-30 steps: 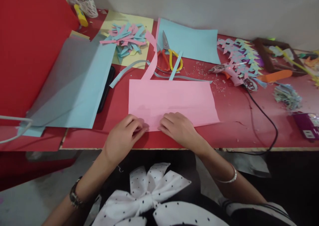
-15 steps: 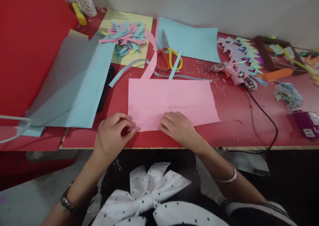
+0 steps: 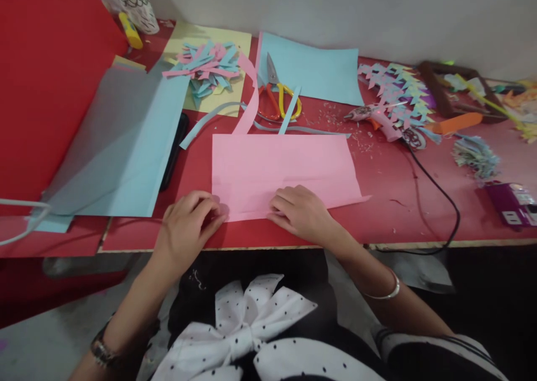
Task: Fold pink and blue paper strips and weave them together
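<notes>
A sheet of pink paper (image 3: 277, 160) lies on the red table in front of me, its near edge turned up in a narrow fold. My left hand (image 3: 188, 219) pinches the near left corner of the sheet between thumb and fingers. Along the near edge, right of the middle, my right hand (image 3: 300, 213) presses with curled fingers, thumb and fingertips closed on the fold. Past the far edge of the sheet lie scissors (image 3: 277, 98) with red and yellow handles, a pink paper strip (image 3: 250, 98) and a grey-blue strip (image 3: 210, 121).
Blue sheets (image 3: 113, 146) and a dark phone (image 3: 174, 151) lie left. A pile of cut paper strips (image 3: 210, 65) rests on yellow paper (image 3: 172, 45). At right are a glue gun (image 3: 377, 118) with a black cord (image 3: 444, 196), fringed paper (image 3: 396, 90) and a purple box (image 3: 509, 202).
The view has shifted slightly, so most things appear a little further left. Both hands stay at the near edge of the pink paper; its right corner now curls up a bit.
</notes>
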Motion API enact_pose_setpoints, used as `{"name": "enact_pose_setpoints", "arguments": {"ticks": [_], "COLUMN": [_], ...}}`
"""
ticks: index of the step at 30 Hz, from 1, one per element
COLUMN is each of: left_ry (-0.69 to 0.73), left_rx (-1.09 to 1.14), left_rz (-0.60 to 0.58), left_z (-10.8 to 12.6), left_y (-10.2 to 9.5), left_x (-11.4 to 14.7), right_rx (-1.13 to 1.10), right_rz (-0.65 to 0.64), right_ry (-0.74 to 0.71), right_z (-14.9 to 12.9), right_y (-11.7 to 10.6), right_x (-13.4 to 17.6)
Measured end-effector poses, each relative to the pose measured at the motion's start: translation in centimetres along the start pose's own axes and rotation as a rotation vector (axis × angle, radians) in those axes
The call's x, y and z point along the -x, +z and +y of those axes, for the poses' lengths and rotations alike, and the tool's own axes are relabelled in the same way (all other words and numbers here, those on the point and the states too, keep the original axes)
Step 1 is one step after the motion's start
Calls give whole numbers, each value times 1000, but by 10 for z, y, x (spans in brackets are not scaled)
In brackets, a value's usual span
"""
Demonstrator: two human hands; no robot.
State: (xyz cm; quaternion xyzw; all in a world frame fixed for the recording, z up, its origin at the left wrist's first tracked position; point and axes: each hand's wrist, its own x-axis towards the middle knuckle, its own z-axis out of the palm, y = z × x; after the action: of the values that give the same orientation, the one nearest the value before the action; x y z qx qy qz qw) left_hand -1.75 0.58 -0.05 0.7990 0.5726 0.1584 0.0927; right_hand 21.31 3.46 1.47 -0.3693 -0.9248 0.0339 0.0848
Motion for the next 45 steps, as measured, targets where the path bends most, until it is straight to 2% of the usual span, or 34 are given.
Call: {"name": "enact_pose_setpoints", "arguments": {"ticks": [9, 16, 19, 21, 24, 27, 33, 38, 45], "left_ry": [5, 31, 70, 144, 262, 285, 239, 199, 184], "left_rx": [22, 28, -37, -41, 33, -13, 55, 104, 142], "left_rz": [0, -18, 0, -40, -125, -87, -35, -71, -115], "left_z": [-1, -4, 11, 29, 57, 71, 68, 65, 62], "left_y": [0, -3, -7, -6, 1, 12, 19, 15, 13], "left_x": [-1, -1, -5, -11, -21, -29, -33, -35, -37], "right_rx": [-129, -72, -25, 1, 19, -12, -155, -172, -148], "right_rz": [27, 61, 52, 42, 56, 90, 71, 104, 104], "right_ry": [94, 159, 172, 162, 129, 137, 237, 314, 342], "right_z": [19, 26, 22, 17, 9, 6, 22, 34, 35], "right_y": [-8, -10, -9, -7, -4, -2, -11, -14, -13], "right_x": [27, 41, 40, 36, 29, 26, 46, 61, 62]}}
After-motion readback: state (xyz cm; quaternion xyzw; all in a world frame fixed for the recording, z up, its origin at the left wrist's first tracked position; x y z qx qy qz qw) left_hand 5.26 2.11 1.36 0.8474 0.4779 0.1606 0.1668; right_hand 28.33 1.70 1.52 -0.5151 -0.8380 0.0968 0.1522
